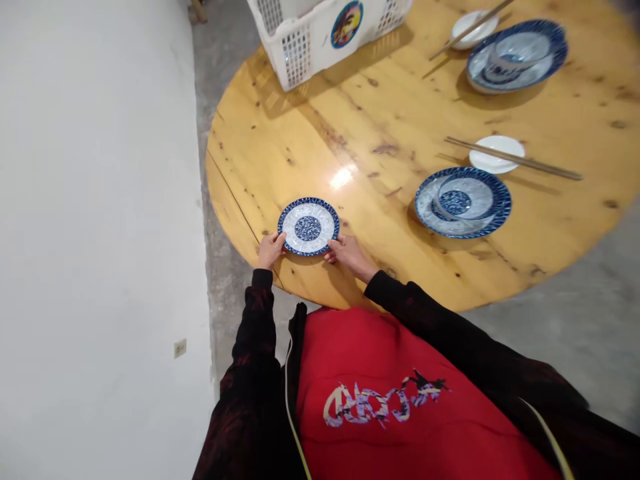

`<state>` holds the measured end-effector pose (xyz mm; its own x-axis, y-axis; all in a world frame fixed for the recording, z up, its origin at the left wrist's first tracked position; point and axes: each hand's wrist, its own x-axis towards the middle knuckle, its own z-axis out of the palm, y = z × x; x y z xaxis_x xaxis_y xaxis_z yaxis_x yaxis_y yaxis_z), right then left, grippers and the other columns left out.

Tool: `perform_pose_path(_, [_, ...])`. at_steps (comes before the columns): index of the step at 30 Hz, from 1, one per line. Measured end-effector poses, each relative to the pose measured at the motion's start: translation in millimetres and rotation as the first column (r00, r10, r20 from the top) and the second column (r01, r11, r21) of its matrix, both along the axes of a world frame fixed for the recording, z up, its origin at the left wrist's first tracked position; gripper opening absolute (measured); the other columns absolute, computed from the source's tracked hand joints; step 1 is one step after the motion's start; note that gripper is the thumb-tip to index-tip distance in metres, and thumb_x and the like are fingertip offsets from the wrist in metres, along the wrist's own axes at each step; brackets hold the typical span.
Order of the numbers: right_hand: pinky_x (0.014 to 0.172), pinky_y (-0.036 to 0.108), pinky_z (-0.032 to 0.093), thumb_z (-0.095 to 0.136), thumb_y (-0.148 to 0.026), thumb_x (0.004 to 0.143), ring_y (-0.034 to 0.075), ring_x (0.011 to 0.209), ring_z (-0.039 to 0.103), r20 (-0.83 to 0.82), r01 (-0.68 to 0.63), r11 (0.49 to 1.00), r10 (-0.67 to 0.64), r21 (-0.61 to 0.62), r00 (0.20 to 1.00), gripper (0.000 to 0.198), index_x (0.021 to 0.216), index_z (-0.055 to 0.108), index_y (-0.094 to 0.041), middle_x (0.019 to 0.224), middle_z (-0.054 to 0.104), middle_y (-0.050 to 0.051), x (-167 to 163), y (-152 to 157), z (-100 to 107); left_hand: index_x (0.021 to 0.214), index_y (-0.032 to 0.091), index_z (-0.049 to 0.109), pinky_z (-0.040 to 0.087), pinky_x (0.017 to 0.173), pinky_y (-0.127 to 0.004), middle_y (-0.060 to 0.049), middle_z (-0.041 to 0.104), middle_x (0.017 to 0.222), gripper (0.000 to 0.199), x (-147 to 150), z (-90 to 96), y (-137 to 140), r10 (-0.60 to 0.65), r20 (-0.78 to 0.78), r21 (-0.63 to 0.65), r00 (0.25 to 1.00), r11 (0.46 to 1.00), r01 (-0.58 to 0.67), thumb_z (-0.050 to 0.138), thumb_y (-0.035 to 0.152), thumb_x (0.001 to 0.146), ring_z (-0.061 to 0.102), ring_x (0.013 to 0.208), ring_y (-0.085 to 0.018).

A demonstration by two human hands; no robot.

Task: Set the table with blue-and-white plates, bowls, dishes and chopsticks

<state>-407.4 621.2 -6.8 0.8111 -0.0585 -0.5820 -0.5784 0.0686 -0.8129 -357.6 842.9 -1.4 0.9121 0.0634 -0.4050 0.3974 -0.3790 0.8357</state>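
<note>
Both hands hold a blue-and-white patterned plate (309, 228) by its rim, near the front left edge of the round wooden table. My left hand (271, 250) is closed on the plate's left side, thumb on the rim. On the right side of the same plate, my right hand (350, 256) grips the near rim with its thumb on top. The fingers under the plate are hidden. Whether the plate touches the table or sits slightly above it, I cannot tell.
To the right are a plate with a bowl (463, 202) and a white saucer (497, 154) under chopsticks (515, 158). Farther back stand another plate with a bowl (517, 57) and a saucer (474, 29). A white plastic basket (320, 43) occupies the table's (300, 147) far left. A wall (100, 200) rises at left.
</note>
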Motion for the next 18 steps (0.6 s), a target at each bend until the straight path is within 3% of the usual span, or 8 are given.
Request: perform_pose_path(18, [0.047, 0.016, 0.047, 0.05, -0.011, 0.091, 0.011, 0.047, 0.062, 0.022, -0.041, 0.997, 0.042, -0.063, 0.999, 0.014, 0.079, 0.054, -0.018, 0.056, 0.064, 0.0, 3.6, 2.2, 2.1, 0.061, 0.018, 0.054, 0.051, 0.054, -0.026, 0.002, 0.053, 0.058, 0.027, 6.4, -9.4, -1.6, 0.02, 0.066, 0.06, 0.998, 0.998, -0.024, 0.057, 0.037, 0.079, 0.055, 0.053, -0.013])
